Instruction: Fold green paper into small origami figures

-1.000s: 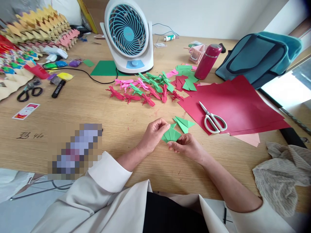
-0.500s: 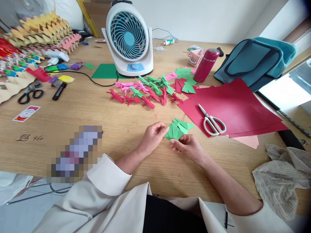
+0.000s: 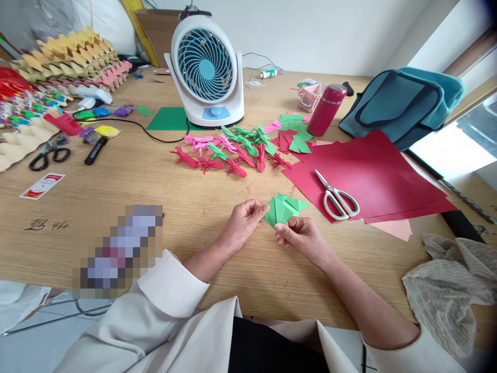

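Observation:
A piece of folded green paper [image 3: 280, 210] with several creased flaps is held between my two hands, low over the table. My left hand [image 3: 247, 220] pinches its left corner between thumb and fingers. Along its lower edge, my right hand [image 3: 301, 234] grips it, the thumb lying on top and the fingers curled beneath. Part of the paper's underside is hidden by my right fingers. Beyond my hands lie several folded paper figures [image 3: 235, 167] in red, pink and green. White-handled scissors [image 3: 340, 203] rest to the right on large red paper sheets [image 3: 373, 173].
A white fan [image 3: 213, 111] stands at the back. A red flask [image 3: 326, 111] and a teal bag [image 3: 404, 103] are at back right. Black-handled scissors [image 3: 50, 158] and a black marker [image 3: 96, 151] lie on the left. A crumpled cloth [image 3: 442, 290] is at the right edge.
My right thumb has shifted slightly to the right and up along the paper's lower edge. My left hand keeps its pinch. The camera view has moved a little.

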Demonstrator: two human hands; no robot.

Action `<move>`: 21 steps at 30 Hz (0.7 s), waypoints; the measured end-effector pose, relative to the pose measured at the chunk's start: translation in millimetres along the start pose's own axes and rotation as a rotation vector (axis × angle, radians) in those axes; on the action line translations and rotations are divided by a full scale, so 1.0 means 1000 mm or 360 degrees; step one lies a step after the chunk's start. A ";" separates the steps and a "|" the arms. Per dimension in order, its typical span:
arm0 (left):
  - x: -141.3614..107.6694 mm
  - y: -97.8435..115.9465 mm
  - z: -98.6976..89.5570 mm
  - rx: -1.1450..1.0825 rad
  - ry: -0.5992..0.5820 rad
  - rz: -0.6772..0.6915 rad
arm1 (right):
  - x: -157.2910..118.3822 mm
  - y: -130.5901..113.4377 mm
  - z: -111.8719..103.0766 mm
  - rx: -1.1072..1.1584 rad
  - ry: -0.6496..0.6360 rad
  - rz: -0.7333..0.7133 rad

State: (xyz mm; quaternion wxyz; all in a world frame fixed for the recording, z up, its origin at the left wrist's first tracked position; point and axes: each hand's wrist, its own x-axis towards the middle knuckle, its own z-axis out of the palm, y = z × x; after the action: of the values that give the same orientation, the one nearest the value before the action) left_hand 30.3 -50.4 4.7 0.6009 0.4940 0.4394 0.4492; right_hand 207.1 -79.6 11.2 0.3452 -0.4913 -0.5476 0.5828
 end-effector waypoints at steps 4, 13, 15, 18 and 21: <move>0.002 0.006 -0.001 -0.0306 -0.0099 -0.0212 | 0.001 -0.006 -0.008 0.0167 0.0231 -0.0257; -0.004 0.010 -0.003 -0.0258 -0.0549 -0.0558 | 0.002 -0.002 -0.016 -0.0262 0.0125 -0.0796; -0.003 0.008 -0.006 -0.0094 -0.0521 -0.0495 | 0.001 0.000 -0.016 -0.0299 0.0111 -0.0738; 0.001 0.010 -0.013 0.0258 -0.0264 -0.0189 | 0.003 0.006 -0.015 -0.0284 0.0192 -0.0519; 0.004 0.015 -0.018 0.0360 -0.0227 0.0047 | 0.004 0.008 -0.014 -0.0334 0.0160 -0.0385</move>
State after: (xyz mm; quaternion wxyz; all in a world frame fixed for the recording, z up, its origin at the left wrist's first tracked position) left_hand 12.1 -41.6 17.3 0.5644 0.5956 0.4361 0.3695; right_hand 220.2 -72.6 3.7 0.3866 -0.4837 -0.6425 0.4514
